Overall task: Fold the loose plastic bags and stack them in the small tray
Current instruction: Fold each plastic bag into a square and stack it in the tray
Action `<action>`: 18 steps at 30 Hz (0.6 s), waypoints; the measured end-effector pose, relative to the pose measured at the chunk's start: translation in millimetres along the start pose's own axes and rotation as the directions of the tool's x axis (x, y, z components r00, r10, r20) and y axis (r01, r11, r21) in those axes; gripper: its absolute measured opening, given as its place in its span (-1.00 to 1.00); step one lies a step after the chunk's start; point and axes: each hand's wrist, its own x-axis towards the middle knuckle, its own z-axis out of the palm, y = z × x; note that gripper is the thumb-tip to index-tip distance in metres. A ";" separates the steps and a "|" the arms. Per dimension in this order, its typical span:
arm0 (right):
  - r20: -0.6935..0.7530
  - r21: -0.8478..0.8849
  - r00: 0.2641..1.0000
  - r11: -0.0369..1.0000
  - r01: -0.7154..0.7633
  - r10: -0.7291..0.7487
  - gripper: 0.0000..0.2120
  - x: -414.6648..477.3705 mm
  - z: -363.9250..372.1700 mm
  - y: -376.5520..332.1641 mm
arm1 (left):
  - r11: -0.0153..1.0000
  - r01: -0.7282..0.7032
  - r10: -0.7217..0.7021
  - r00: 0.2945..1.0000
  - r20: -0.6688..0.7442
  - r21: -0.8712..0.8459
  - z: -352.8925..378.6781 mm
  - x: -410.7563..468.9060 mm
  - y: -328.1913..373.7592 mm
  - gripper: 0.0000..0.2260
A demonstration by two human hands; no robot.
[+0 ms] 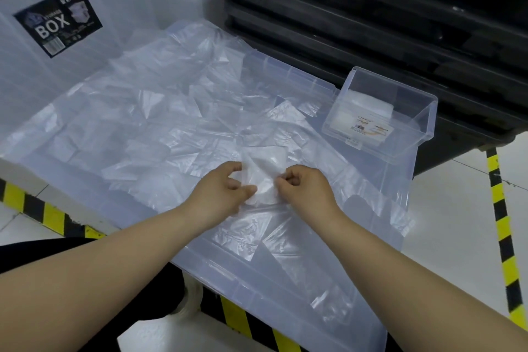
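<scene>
A partly folded clear plastic bag lies on a translucent bin lid between my hands. My left hand pinches its left edge between thumb and fingers. My right hand pinches its right edge with curled fingers. Many loose clear bags are spread over the lid behind and to the left. The small clear tray stands at the lid's far right corner, with folded bags stacked inside.
A large translucent storage box with a dark "BOX" label stands at the back left. Black stacked crates rise behind the tray. Yellow-black hazard tape marks the floor to the right and left.
</scene>
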 end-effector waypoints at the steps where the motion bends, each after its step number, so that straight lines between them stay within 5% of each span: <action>1: 0.009 -0.016 1.000 1.000 -0.003 0.003 -0.69 1.6 0.9 -1.5 | 0.999 -0.003 0.004 1.000 -0.024 0.036 -0.7 -2.3 2.6 -0.65; 5: 0.051 -0.054 0.999 0.998 -0.018 0.021 -0.69 3.9 4.0 -2.9 | 0.982 -0.060 0.075 0.994 -0.076 0.181 -0.4 -9.6 2.3 -0.44; 9: 0.123 -0.054 0.992 0.998 -0.025 0.031 -0.69 3.5 1.1 -4.2 | 0.988 -0.057 0.074 0.990 -0.117 0.147 -6.0 -15.5 3.8 -0.35; 13: 0.190 -0.095 0.982 0.995 -0.008 0.026 -0.72 1.6 1.6 -8.2 | 0.979 -0.031 0.053 0.993 -0.107 0.201 -12.6 -18.7 0.0 -0.35; 18: 0.165 -0.186 0.986 0.982 0.020 0.011 -0.87 2.2 5.4 -10.0 | 0.811 -0.066 0.160 0.981 -0.111 0.581 -12.6 -20.0 1.2 -0.56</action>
